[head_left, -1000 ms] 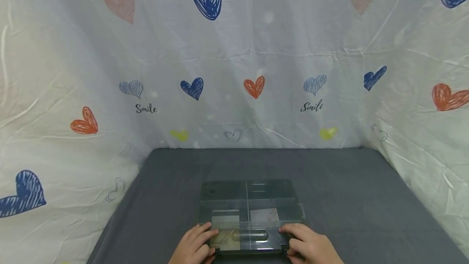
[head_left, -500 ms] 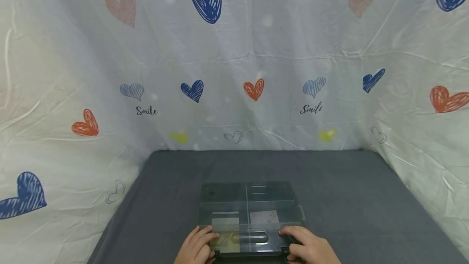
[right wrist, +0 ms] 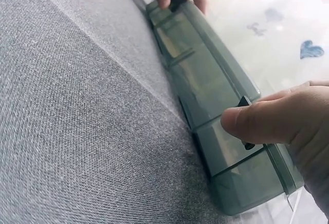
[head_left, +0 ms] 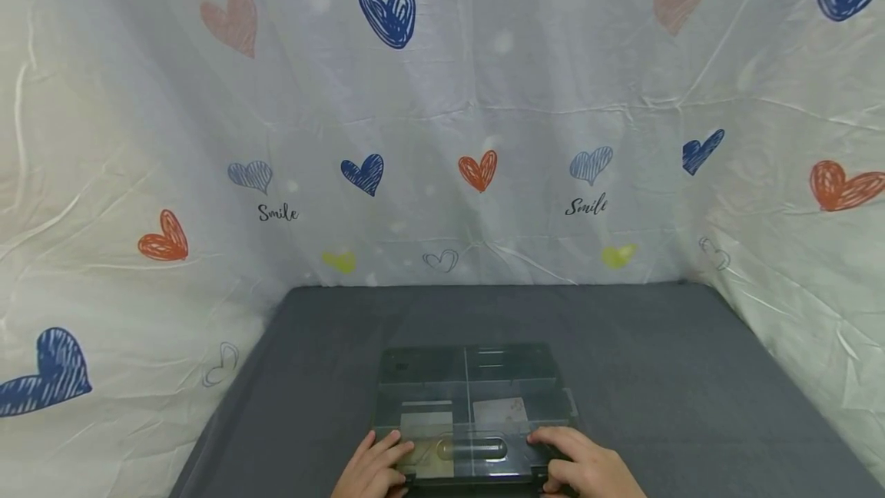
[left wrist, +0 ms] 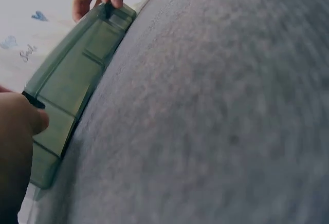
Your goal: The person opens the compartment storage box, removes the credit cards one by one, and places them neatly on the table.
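A green, see-through plastic compartment box (head_left: 512,363) lies on the grey cloth with its lid down. My left hand (head_left: 373,469) holds its front left corner, fingertips on the lid and thumb at a black latch on the front wall. At the front right corner, my right hand (head_left: 586,466) holds the box the same way; its thumb (right wrist: 239,121) presses over the other black latch (right wrist: 248,144) in the right wrist view. Through the lid show a pale card (head_left: 426,419), a whitish patterned card (head_left: 499,410) and something yellowish (head_left: 434,467) in the front left.
Grey cloth (head_left: 311,375) covers the table around the box. A white curtain (head_left: 442,98) printed with hearts and "Smile" hangs behind the table and along both sides.
The head view has tilted up slightly. The left hand's fingers have shifted and spread a little on the lid. Both hands stay at the box's front corners, and the box has not moved.
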The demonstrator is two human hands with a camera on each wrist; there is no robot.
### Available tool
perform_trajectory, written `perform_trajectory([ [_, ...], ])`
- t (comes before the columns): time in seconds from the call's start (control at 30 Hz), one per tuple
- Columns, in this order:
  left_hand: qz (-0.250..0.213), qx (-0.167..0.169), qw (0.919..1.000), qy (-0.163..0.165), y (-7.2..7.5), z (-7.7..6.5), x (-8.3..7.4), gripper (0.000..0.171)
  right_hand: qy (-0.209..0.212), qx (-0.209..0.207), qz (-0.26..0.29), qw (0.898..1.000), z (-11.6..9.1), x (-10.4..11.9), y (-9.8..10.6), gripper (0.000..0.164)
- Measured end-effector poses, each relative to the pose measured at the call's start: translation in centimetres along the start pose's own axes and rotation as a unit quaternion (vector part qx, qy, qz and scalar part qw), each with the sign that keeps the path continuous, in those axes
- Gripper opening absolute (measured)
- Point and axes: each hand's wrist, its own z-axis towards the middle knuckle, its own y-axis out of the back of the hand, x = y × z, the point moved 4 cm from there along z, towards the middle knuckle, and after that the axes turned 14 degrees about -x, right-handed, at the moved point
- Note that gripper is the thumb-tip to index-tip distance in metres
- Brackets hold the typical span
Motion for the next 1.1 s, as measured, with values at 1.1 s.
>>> perform_trajectory([
  [1.1,-0.117,0.031,0.9900,0.072,0.7,0.2,2.5,0.068,-0.064,0.004,-0.103,0.993,0.7,-1.0,1.0,0.083],
])
